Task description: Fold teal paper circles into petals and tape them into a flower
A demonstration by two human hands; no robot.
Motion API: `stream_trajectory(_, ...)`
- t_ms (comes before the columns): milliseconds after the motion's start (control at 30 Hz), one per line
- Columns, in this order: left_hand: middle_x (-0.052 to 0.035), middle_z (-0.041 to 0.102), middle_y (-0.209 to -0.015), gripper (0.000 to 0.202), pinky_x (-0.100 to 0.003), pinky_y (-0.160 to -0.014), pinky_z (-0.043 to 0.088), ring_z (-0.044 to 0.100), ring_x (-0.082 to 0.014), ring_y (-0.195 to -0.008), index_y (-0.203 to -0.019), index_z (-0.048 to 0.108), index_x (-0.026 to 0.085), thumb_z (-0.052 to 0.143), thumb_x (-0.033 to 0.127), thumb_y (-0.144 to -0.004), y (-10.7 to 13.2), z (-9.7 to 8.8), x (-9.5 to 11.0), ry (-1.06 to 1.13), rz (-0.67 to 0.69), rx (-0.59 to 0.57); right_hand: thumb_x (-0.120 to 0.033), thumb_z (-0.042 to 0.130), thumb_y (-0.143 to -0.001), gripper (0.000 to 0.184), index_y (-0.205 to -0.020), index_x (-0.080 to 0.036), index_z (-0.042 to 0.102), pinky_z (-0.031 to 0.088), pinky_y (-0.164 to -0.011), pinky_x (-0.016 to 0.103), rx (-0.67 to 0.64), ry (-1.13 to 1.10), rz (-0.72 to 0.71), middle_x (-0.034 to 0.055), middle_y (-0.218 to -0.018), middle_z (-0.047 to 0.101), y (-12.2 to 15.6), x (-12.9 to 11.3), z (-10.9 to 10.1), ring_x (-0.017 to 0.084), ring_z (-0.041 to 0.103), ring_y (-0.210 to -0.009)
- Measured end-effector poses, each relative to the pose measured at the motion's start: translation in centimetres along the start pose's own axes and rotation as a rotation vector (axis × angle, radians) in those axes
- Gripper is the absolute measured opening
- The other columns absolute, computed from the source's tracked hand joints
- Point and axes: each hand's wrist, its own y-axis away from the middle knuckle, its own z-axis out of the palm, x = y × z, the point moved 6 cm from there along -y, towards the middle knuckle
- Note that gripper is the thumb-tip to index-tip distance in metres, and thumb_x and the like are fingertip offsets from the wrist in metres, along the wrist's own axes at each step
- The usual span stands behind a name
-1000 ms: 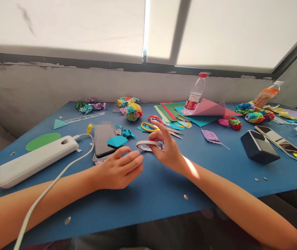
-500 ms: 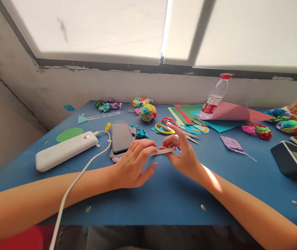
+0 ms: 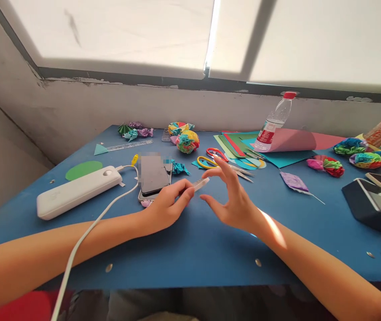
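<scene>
My left hand [image 3: 173,200] pinches a small whitish, translucent flat piece [image 3: 201,183] between thumb and fingers, above the blue table. What exactly it is I cannot make out. Just to its right, my right hand [image 3: 232,200] has thumb and fingers spread apart, with nothing between them. Beyond the fingertips lie scissors with yellow and red handles [image 3: 210,161]. A dark phone [image 3: 155,174] rests beside my left hand, and a crumpled teal paper piece [image 3: 179,167] sits right behind it.
On the left, a white power bank [image 3: 78,192] has a white cable [image 3: 105,218] running over my left forearm. Behind are paper balls [image 3: 187,141], coloured sheets [image 3: 285,158] and a red-capped bottle [image 3: 271,127]. A black box-like object [image 3: 372,205] stands at the right.
Both hands held the whitish piece before; now my right hand has let go and opened. My left thumb has closed on the piece, which is turned and tilted upward. The view shifted slightly.
</scene>
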Motion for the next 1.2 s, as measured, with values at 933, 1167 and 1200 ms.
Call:
stream_trajectory(933, 0.0031, 0.039, -0.069, 0.028, -0.026, -0.059, 0.031, 0.036, -0.0121, -0.064, -0.076, 0.044, 0.018, 0.040, 0.040, -0.093, 0.1, 0.6, 0.1, 0.354, -0.033, -0.138, -0.006, 0.043, -0.088, 0.054, -0.138, -0.018, 0.030, 0.042, -0.072, 0.033, -0.019, 0.439, -0.442, 0.0060, -0.099, 0.065, 1.0, -2.8, 0.9, 0.018, 0.050, -0.079)
stream_trajectory(1167, -0.0001, 0.042, -0.076, 0.026, -0.028, -0.066, 0.034, 0.037, -0.0139, -0.071, -0.085, 0.048, 0.017, 0.033, 0.035, -0.096, 0.3, 0.5, 0.1, 0.377, -0.051, -0.136, -0.004, 0.050, -0.083, 0.065, -0.139, -0.025, 0.025, 0.047, -0.074, 0.034, 0.086, 0.303, -0.343, 0.0050, -0.102, 0.065, 0.8, -2.1, 0.2, 0.019, 0.055, -0.087)
stream_trajectory(1200, -0.0001, 0.041, -0.076, 0.026, -0.028, -0.066, 0.034, 0.037, -0.0137, -0.071, -0.084, 0.048, 0.017, 0.034, 0.035, -0.096, 0.2, 0.5, 0.1, 0.395, -0.051, -0.132, -0.006, 0.053, -0.082, 0.065, -0.139, -0.025, 0.026, 0.047, -0.075, 0.034, 0.091, 0.302, -0.343, 0.0050, -0.103, 0.065, 0.7, -2.2, 0.1, 0.019, 0.056, -0.090)
